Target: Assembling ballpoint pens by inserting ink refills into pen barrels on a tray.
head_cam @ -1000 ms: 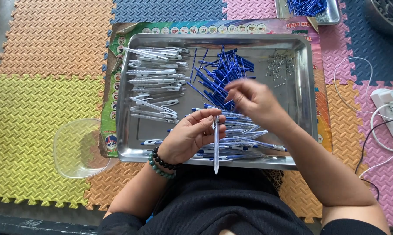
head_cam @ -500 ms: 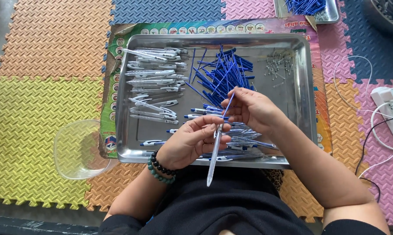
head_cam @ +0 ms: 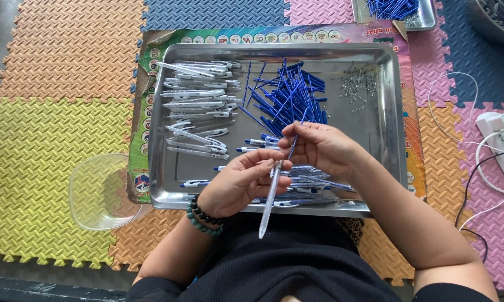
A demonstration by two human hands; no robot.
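The left hand (head_cam: 243, 182) is gripping a clear pen barrel (head_cam: 269, 201) in closed fingers, its lower end slanting out over the near rim of the steel tray (head_cam: 387, 117). The right hand (head_cam: 322, 148) is pinching a blue refill (head_cam: 293, 146) between fingertips, just above the barrel's top, with more refills (head_cam: 288, 95) piled behind.

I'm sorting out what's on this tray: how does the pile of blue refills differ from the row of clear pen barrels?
The blue refills are thin, solid-blue sticks; the clear pen barrels are thicker, see-through, with clips. The refills lie crisscrossed in a heap at the tray's middle; the barrels lie roughly parallel, side by side on its left. Both rest loose in the same metal tray.
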